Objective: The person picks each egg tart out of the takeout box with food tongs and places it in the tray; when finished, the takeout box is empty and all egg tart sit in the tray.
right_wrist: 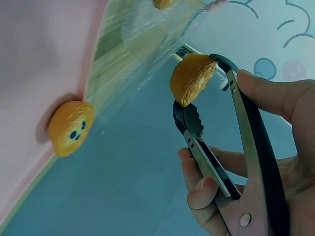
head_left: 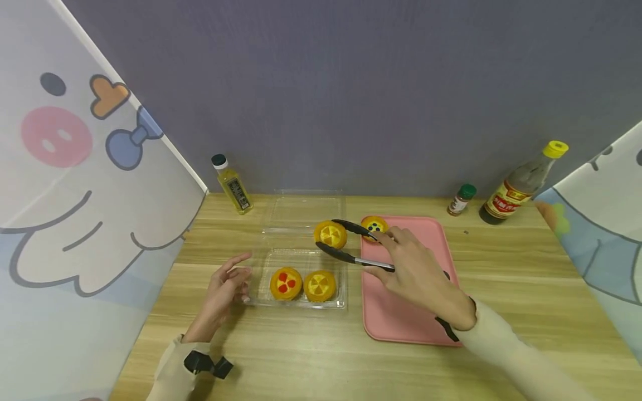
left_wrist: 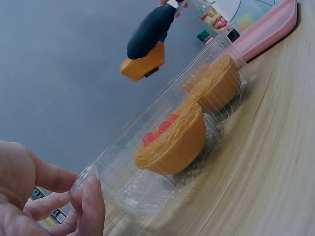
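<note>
My right hand holds a pair of tongs with black tips and metal arms. Between the tips is an egg tart with yellow wedges on top, raised over the back part of a clear plastic box. In the left wrist view, the thumb and fingers of my left hand pinch the box's near corner. Inside the box sit two tarts side by side: a red-topped tart and a yellow-wedged tart. Another tart with blue dots lies at the far left corner of the pink tray.
The box's clear lid lies folded back toward the wall. An oil bottle stands at the back left. At the back right are a small green-capped jar and a yellow-capped sauce bottle. Grey wall panels close off the back.
</note>
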The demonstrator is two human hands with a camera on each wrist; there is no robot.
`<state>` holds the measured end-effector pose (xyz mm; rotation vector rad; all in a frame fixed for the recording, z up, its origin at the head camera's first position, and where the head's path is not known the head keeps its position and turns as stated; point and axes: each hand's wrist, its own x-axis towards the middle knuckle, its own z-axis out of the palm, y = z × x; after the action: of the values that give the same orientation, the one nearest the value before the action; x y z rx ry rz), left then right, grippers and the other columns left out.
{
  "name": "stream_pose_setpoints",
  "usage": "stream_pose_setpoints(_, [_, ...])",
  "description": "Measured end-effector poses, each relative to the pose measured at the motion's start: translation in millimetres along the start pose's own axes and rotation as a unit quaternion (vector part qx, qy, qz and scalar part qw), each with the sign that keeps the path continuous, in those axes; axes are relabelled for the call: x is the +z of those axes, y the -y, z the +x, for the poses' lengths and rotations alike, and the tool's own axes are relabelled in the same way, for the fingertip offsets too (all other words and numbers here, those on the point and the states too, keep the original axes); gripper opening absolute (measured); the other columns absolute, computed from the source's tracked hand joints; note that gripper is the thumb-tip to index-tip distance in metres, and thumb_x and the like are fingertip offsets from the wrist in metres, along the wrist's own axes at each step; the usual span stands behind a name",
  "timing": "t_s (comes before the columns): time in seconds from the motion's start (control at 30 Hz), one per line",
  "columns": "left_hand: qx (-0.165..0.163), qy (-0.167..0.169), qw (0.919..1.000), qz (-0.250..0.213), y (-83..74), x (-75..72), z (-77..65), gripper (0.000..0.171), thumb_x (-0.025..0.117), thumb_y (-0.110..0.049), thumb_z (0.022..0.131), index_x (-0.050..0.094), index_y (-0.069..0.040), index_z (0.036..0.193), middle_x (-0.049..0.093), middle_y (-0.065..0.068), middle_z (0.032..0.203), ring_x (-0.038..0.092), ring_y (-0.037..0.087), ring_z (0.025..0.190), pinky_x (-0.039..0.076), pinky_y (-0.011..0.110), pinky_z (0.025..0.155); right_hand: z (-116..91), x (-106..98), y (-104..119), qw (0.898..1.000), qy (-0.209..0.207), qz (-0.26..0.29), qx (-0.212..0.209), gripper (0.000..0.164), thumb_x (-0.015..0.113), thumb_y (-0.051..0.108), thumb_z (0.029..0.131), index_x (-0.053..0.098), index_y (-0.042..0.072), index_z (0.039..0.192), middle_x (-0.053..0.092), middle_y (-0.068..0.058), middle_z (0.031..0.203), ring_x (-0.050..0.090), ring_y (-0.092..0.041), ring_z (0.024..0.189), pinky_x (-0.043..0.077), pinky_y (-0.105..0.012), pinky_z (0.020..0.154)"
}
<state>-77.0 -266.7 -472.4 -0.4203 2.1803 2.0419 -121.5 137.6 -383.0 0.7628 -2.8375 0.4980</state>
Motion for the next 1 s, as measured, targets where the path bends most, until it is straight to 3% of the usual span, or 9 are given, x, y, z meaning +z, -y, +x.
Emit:
stream_pose_setpoints(0.17, [0.003, 0.004, 1.0, 0.001, -0.6, -1.1, 0.5, 0.05, 0.059, -0.015, 0.107, 0.045, -0.01, 0.154, 0.065, -0.003, 0.101, 0.052, 0.007, 0.064, 0.053, 0.021, 0.054, -5.3, 1.5, -8.7, 1.0, -0.002, 0.003, 0.011, 0.069, 0.084, 0.046, 0.087, 0.064, 0.009, 0.141, 0.063, -0.011, 0.108, 0.057, -0.024, 0.09, 0.053, -0.038, 0.067])
stream_pose_setpoints(0.37, [0.0, 0.001, 1.0, 0.002, 0.6, -0.7, 1.8, 0.049, 0.058, -0.013, 0.107, 0.046, -0.012, 0.155, 0.065, -0.001, 0.101, 0.051, 0.007, 0.063, 0.053, 0.021, 0.053, -10.6, 3.0, -21.0, 1.0, -0.018, 0.003, 0.017, 0.069, 0.083, 0.046, 0.088, 0.063, 0.005, 0.14, 0.067, -0.016, 0.116, 0.064, -0.034, 0.102, 0.059, -0.051, 0.079])
stream_pose_setpoints(0.53, [-0.002, 0.0, 1.0, -0.002, 1.5, -0.8, 1.3, 0.049, 0.058, -0.012, 0.107, 0.046, -0.013, 0.155, 0.065, -0.002, 0.099, 0.051, 0.007, 0.063, 0.053, 0.021, 0.053, -13.6, 6.7, -32.2, 0.999, -0.04, 0.007, 0.009, 0.065, 0.085, 0.042, 0.086, 0.066, 0.002, 0.134, 0.069, -0.017, 0.115, 0.065, -0.036, 0.104, 0.057, -0.053, 0.084])
stream_pose_setpoints(0.8, [0.003, 0.003, 1.0, -0.007, 1.0, -0.8, 2.1, 0.05, 0.059, -0.015, 0.107, 0.046, -0.012, 0.155, 0.066, -0.004, 0.097, 0.051, 0.006, 0.063, 0.053, 0.021, 0.053, -20.3, 11.7, -52.1, 0.998, -0.054, 0.024, 0.021, 0.065, 0.089, 0.034, 0.083, 0.066, -0.002, 0.133, 0.067, -0.02, 0.113, 0.063, -0.031, 0.092, 0.056, -0.043, 0.069])
stream_pose_setpoints(1.0, [0.001, 0.003, 1.0, -0.008, 1.5, -2.0, 2.6, 0.051, 0.06, -0.016, 0.107, 0.045, -0.011, 0.155, 0.066, -0.006, 0.096, 0.051, 0.006, 0.063, 0.053, 0.021, 0.053, -22.1, 10.4, -65.1, 0.997, -0.075, 0.021, 0.014, 0.064, 0.091, 0.032, 0.08, 0.068, -0.005, 0.128, 0.067, -0.021, 0.106, 0.059, -0.025, 0.078, 0.046, -0.031, 0.06])
